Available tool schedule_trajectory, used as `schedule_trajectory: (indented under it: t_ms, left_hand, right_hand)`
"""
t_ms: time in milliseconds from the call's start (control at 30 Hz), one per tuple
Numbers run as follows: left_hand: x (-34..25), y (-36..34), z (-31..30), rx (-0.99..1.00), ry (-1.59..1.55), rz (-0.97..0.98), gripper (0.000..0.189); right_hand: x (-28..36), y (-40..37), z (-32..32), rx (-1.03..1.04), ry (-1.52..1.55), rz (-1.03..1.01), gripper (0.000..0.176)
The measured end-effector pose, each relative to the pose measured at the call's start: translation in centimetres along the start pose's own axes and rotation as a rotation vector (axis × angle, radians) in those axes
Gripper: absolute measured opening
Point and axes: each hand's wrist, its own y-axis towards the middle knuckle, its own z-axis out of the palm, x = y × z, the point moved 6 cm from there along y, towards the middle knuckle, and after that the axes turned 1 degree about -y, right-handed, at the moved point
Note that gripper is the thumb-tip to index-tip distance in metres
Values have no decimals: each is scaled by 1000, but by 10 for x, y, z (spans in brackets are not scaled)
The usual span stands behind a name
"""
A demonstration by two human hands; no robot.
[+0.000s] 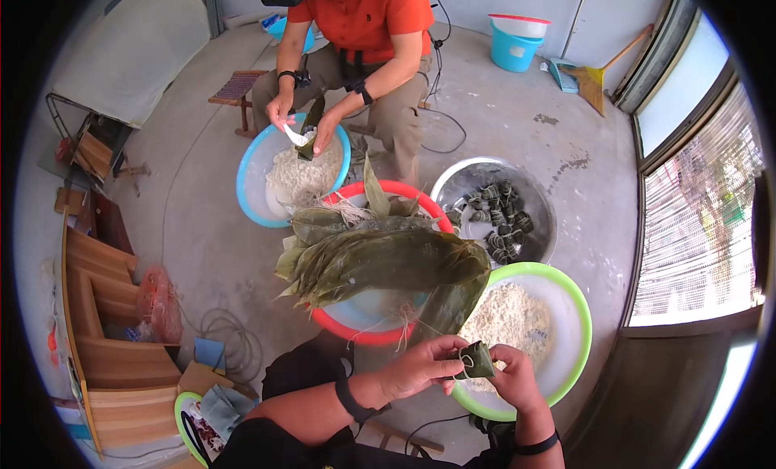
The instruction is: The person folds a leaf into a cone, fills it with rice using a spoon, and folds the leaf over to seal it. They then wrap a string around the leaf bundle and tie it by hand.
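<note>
My left hand [420, 370] grips one side of a small leaf-wrapped bundle [477, 361], with a pale string looped at its end. On the bundle's other side are the closed fingers of my right hand [516, 378]. Both hands are over the near edge of a green-rimmed basin [584, 323] that holds white rice [511, 315]. Just beyond my left hand, long green leaves [380, 259] lie across a red-rimmed basin [364, 338], and one leaf hangs down near my fingers. Pale strings [406, 314] dangle over that basin's rim.
A steel bowl [546, 202] holds several tied dark bundles. Opposite, a co-worker [364, 33] holds a leaf and a white spoon [295, 136] over a blue-rimmed basin [244, 174] of rice. Wooden furniture [129, 368] and a red bag [160, 303] stand at the left.
</note>
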Motion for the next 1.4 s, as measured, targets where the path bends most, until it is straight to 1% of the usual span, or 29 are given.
schedule_trajectory:
  t_ms: [100,200,233,300,400,433,467,533,600,633,667,733,767,867,900,933,967,1000,1100,1167,1200,1233,1333,1367,1400]
  left_hand:
    - [5,-9,6,130,-23,-53,41]
    - [4,-22,14,233,-26,-96,44]
    - [3,-26,15,252,0,-99,45]
    - [-3,-32,21,284,35,-105,44]
    - [-1,-38,27,397,219,-164,39]
    - [-1,-40,31,409,285,-189,34]
    - [4,-40,33,415,305,-213,35]
    - [9,-39,36,456,455,-309,36]
    - [9,-31,41,467,778,-47,34]
    - [5,-35,46,348,809,-198,34]
    - [7,-33,42,301,897,-162,35]
    - [0,-29,41,175,1043,37,37]
    - [-6,-30,42,85,1204,72,41]
    - [-7,-28,36,-46,1623,150,40]
    - [-8,-27,35,-131,1700,154,35]
    - [-10,-26,34,-190,1707,163,35]
    - [-13,-26,33,-249,1714,175,35]
    - [-17,-26,32,-310,1722,188,35]
    - [-41,-32,30,-516,1624,469,33]
    - [-46,-31,20,-527,1388,468,34]
    - [-48,-31,13,-527,1269,466,34]
    - [-42,-28,2,-501,1099,362,36]
    - [-33,-23,-2,-434,472,253,34]
    - [-28,-22,-8,-409,414,171,38]
    - [-26,-21,-8,-376,375,136,38]
  right_hand:
    - [20,-4,-1,-12,-2,-98,10]
    - [40,-10,1,41,-95,-239,12]
    - [38,-11,3,75,-80,-232,14]
    - [40,-13,1,70,-77,-269,15]
    - [63,-15,-8,31,-33,-377,19]
    - [71,-16,-15,17,-23,-407,19]
    - [73,-27,-20,2,-10,-408,20]
    - [83,-39,-22,7,-175,-289,21]
    - [81,-41,-14,-7,-201,-252,21]
    - [77,-41,-12,-35,-260,-231,19]
    - [70,-40,-11,-81,-318,-173,16]
    - [63,-35,-9,-130,-357,-131,13]
    - [64,-34,-9,-131,-371,-127,13]
    - [69,-30,-2,-122,-418,-157,15]
    - [71,-31,4,-112,-434,-176,15]
    - [74,-31,9,-102,-452,-200,16]
    - [75,-32,15,-56,-466,-159,15]
    - [77,-34,19,-77,-437,-181,13]
    - [79,-35,24,-118,-326,-242,14]
    - [75,-35,26,-90,-178,-126,14]
    - [72,-34,27,-76,-105,-67,14]
    - [68,-33,28,-42,-44,-17,15]
    - [55,-30,33,35,120,112,15]
    - [50,-29,36,44,164,143,16]
    - [45,-29,39,51,210,175,17]
